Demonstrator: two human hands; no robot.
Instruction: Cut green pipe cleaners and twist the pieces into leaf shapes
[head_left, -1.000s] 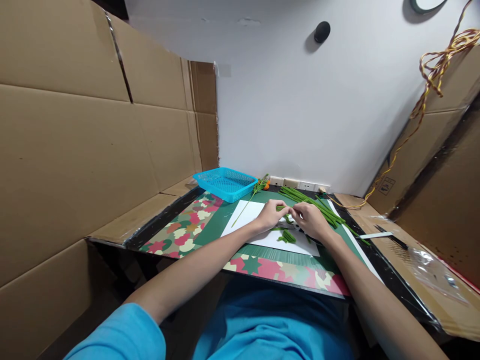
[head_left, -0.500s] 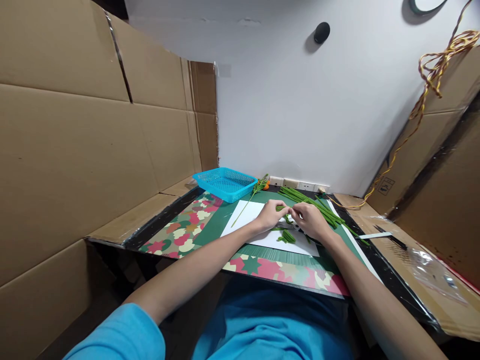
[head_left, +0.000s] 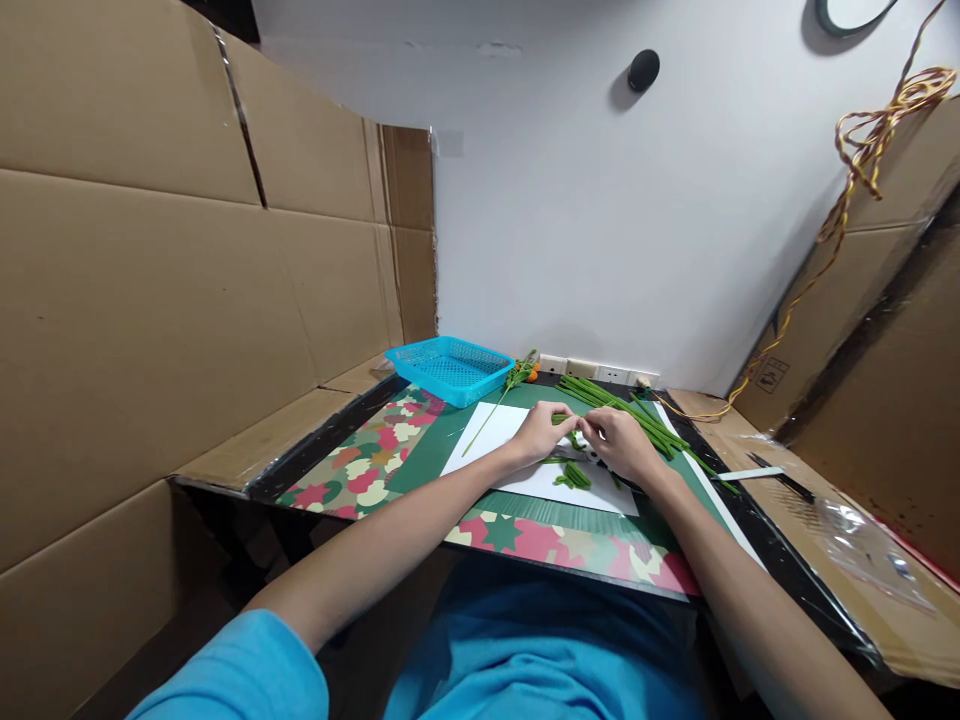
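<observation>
Over the white paper (head_left: 487, 425), my left hand (head_left: 541, 432) and my right hand (head_left: 616, 440) meet fingertip to fingertip. Both hands are closed in a pinch on a green pipe cleaner (head_left: 576, 440), part of which shows between them. Much of it is hidden by the fingers. Just below the hands lies a small pile of short, bent green pipe cleaner pieces (head_left: 574, 477). Under my right hand is a whitish object that I cannot make out. A bundle of long green pipe cleaners (head_left: 600, 393) lies behind my right hand.
A blue plastic basket (head_left: 454, 385) stands at the back left, beside a long green stem with an orange part (head_left: 517, 375). To the right lie a white strip (head_left: 750, 472), a black pointed tool (head_left: 791, 487) and a clear plastic bag (head_left: 862, 540). Cardboard walls (head_left: 187, 300) flank the table.
</observation>
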